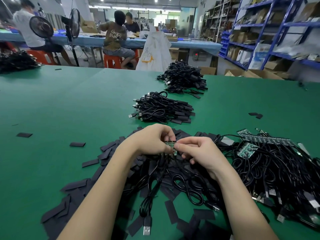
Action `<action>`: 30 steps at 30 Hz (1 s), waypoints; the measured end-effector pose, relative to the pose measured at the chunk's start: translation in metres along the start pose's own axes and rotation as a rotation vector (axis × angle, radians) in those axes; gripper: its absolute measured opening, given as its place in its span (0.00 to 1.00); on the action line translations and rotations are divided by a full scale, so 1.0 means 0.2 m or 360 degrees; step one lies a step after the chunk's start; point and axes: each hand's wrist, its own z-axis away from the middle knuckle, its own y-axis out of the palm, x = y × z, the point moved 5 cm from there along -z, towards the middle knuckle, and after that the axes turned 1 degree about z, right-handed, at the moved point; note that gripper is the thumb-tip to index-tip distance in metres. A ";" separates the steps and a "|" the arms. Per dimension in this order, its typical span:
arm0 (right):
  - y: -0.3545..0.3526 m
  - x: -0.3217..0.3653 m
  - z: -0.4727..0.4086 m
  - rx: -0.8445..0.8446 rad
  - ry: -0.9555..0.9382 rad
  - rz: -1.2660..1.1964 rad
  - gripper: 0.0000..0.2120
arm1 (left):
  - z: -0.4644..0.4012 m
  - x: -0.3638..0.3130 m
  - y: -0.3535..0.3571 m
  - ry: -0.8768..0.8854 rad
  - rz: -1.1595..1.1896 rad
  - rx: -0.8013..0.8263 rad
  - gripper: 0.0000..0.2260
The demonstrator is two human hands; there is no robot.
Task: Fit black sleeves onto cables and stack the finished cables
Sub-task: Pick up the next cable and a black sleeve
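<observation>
Left hand (pixel 152 138) and right hand (pixel 200 153), fingers curled, pinch a row of small green circuit boards (pixel 170 147) above the loose black sleeves (pixel 107 153); fingers hide the boards' edges; their cables (pixel 155 186) hang below.

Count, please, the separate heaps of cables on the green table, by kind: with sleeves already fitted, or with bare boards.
Sleeved heaps: 2, the near heap and the far heap.
Bare-board heaps: 1, at right.
Far-left heap: 1, kind too blurred to tell.
Total: 4
</observation>
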 end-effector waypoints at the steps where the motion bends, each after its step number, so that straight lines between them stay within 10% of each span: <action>1: 0.00 0.01 0.01 0.0019 -0.0007 -0.0049 0.02 | 0.00 0.00 0.00 0.0024 0.0140 0.0013 0.10; 12: 0.00 0.02 0.02 0.0115 0.0138 -0.0636 0.16 | 0.03 0.04 0.05 -0.0214 0.1478 -0.0005 0.05; 30: 0.09 0.01 0.04 0.0259 0.0428 -0.1148 0.05 | 0.06 0.00 0.05 -0.0341 0.1585 0.0143 0.03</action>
